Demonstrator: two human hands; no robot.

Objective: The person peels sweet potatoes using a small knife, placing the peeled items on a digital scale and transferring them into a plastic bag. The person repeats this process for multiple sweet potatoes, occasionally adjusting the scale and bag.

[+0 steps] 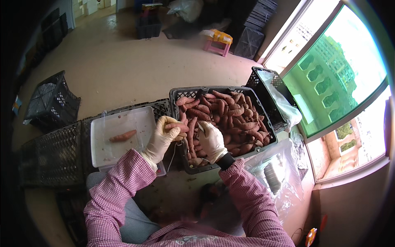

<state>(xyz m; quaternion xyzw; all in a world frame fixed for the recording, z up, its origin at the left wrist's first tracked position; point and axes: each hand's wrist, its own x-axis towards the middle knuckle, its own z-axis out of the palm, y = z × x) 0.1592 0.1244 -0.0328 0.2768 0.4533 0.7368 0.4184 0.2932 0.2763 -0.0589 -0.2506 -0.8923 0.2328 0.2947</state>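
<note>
My left hand (159, 140), in a pale glove, is closed around a reddish sweet potato (177, 126) just over the left edge of a black crate (201, 168). Many sweet potatoes (235, 123) fill that crate. Over its near left part, my right hand (212, 143) is gloved too, with fingers closed; a thin pale tip (200, 127) shows at them, too small to name. To the left, a white tray (101, 153) carries a single sweet potato (123, 136) and some small scraps.
The tray rests on black lattice crates (51, 154). A dark crate (53, 101) stands farther left. Behind the full crate on the right is another crate (271, 94) lined with clear plastic. Plastic bags (279, 173) lie near the window (341, 78). A pink stool (218, 43) stands far back.
</note>
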